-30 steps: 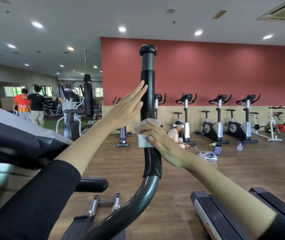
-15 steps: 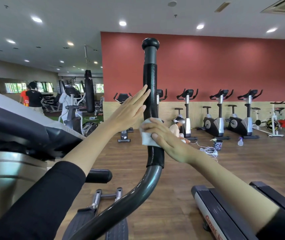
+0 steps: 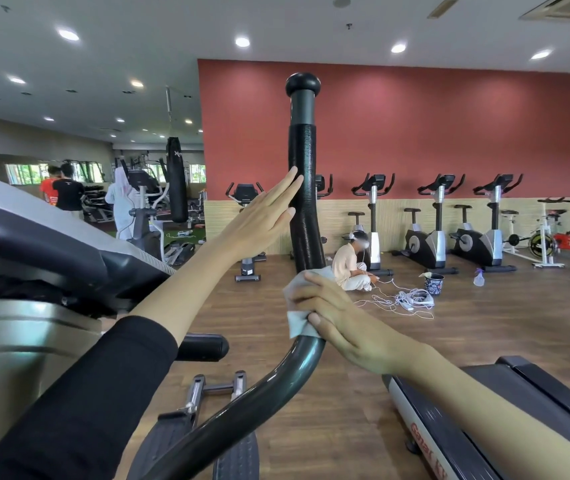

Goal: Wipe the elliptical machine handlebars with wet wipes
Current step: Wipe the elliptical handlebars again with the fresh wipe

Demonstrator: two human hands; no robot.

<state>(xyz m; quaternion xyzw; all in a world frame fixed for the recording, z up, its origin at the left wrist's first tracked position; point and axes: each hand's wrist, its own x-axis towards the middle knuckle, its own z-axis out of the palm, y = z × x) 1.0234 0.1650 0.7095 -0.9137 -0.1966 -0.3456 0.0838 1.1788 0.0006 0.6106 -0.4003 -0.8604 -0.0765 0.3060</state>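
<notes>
Left hand (image 3: 259,216): fingers straight and together, fingertips against the left side of the handlebar (image 3: 302,161) foam grip, centre of frame.
Right hand (image 3: 339,317): fingers curled, clamping the wet wipe (image 3: 296,322) around the handlebar at the grip's lower end, just below centre.
Left arm: black sleeve, enters from lower left, angled upward.
Right arm: enters from lower right, angled upward.
Handlebar: upright, curving toward lower left below the wipe.

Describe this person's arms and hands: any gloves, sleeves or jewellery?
No gloves: the left hand and the right hand are bare, with no ring, watch or bracelet in sight. The left arm wears a plain black long sleeve, pushed up towards the elbow. The right forearm is bare as far as the picture shows.
</notes>
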